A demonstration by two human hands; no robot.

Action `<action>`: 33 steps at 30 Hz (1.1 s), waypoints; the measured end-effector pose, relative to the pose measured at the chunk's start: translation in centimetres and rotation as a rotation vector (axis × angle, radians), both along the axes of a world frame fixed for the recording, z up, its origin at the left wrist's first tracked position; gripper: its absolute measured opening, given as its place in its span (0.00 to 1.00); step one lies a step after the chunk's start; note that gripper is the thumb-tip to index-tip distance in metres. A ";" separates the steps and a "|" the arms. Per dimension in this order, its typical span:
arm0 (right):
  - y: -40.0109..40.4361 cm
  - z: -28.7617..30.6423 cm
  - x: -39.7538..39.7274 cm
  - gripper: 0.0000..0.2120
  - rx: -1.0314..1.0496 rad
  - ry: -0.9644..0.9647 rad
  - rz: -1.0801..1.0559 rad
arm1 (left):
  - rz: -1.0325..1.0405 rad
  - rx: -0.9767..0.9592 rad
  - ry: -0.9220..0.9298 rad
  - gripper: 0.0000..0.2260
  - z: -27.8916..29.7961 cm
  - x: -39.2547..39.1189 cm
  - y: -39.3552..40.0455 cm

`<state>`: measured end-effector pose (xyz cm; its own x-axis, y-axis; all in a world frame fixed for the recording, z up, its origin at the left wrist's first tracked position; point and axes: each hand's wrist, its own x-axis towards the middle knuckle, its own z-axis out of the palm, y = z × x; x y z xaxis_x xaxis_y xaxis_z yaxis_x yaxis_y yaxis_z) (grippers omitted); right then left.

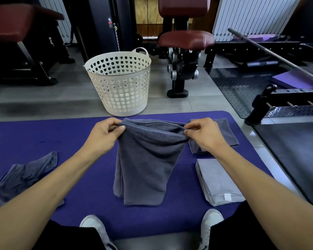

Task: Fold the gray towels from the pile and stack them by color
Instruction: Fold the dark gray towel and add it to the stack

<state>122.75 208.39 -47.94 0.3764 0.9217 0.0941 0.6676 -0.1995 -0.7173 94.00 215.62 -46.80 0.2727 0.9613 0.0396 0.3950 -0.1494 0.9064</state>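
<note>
Two hands hold up a dark gray towel [145, 159] over the purple mat [43, 138]. The left hand [105, 134] pinches one top corner with curled fingers, and the right hand [202, 134] pinches the other. The towel hangs down and touches the mat. A folded dark stack [222, 132] and a folded light gray stack [219, 183] lie on the right. A crumpled towel [20, 177] lies on the left. A white basket [119, 83] stands behind the mat.
</note>
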 end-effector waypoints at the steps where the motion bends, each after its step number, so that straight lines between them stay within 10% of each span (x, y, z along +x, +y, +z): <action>1: 0.0 0.1 0.0 0.03 -0.022 -0.004 -0.007 | -0.005 -0.002 0.013 0.06 0.0 0.0 0.0; 20: -1.1 0.4 0.8 0.03 -0.201 0.159 0.044 | -0.050 0.048 0.189 0.03 -1.3 0.4 0.3; 33: -1.8 1.7 1.4 0.09 -0.249 0.806 0.024 | -0.264 -0.087 0.241 0.05 -1.8 -0.4 -0.2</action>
<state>124.15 206.56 -46.27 0.2209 0.8887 -0.4018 -0.0240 -0.4069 -0.9132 93.57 215.46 -48.56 0.5031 0.8536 -0.1350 0.5567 -0.2006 0.8061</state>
